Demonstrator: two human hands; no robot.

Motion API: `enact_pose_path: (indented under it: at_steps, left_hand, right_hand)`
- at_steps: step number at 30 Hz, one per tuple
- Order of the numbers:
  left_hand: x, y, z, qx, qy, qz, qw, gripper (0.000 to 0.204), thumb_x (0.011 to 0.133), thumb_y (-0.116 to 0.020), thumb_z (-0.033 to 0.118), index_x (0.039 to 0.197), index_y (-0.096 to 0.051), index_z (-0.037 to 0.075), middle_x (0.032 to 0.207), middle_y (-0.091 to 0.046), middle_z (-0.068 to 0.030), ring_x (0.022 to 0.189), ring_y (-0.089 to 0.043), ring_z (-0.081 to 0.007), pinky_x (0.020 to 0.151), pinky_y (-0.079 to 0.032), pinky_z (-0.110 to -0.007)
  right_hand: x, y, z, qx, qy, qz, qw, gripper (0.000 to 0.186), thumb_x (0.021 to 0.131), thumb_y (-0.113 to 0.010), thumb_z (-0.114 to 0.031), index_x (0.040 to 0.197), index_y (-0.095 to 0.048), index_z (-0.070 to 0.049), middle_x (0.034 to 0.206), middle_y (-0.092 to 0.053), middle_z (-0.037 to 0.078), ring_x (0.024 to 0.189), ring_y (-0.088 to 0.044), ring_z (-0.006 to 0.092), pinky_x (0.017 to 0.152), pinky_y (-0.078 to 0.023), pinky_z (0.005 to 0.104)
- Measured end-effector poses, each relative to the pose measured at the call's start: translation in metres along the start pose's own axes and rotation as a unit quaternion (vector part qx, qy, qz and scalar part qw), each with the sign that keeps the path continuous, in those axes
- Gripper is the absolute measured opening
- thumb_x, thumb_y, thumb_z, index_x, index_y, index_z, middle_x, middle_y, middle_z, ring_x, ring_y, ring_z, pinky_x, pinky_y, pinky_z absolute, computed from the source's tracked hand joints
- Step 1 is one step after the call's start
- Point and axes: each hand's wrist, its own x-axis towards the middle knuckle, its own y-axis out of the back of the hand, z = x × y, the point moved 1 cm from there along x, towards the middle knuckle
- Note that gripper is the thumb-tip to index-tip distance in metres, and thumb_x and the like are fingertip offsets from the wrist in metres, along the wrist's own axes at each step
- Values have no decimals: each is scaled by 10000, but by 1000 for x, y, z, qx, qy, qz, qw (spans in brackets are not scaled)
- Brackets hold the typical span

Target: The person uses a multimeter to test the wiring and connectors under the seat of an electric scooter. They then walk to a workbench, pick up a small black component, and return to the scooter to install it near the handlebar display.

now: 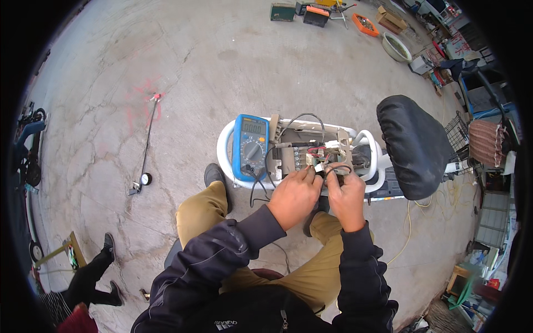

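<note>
My left hand (296, 195) is closed in a pinch, its fingertips at a small white plug connector (319, 167). Just beside it, my right hand (346, 195) is closed too, with a thin black wire (335, 168) looping over its fingers. My own fingers hide part of both. Beneath them lies an opened electrical compartment on a vehicle with a white tubular frame (223, 145), showing a terminal strip (297, 157) and red wires (316, 150). A blue multimeter (251, 145) rests on the frame to the left, its black leads (257, 176) running toward the compartment.
A black-covered seat (413, 147) rises to the right of the frame. On the floor to the left lies a thin hose with a round gauge (146, 178). Toolboxes (316, 15) and basins (396, 48) stand at the far side. Another person's legs (91, 280) show at lower left.
</note>
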Motion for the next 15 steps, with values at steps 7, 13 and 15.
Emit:
enact_pose_path:
  at_steps: [7,13,15]
  left_hand:
    - [-41,43,10,3,-6,25,1000,349,881,-686,14,1224,-675,-46,1418,-678,-222,1276,-665,-370,1098,-537,-431]
    - [-111,95,-7,-24,52,146,988,126,878,-774,5,974,-693,5,1133,-781,-181,1035,-740,-368,910,-594,-465]
    - [-139,113,-20,-10,126,136,983,124,890,-782,14,984,-703,9,1076,-775,-194,987,-732,-382,856,-581,-472]
  right_hand:
    - [3,-7,5,-63,58,28,996,248,1059,-705,-199,1011,-760,37,691,-733,132,615,-707,207,606,-523,382]
    - [-5,0,15,-73,49,20,996,243,1036,-726,-201,1078,-737,39,769,-751,150,663,-716,234,644,-542,389]
    - [-19,7,22,-26,64,37,997,292,1012,-754,-194,1178,-732,45,869,-783,183,743,-757,250,702,-582,380]
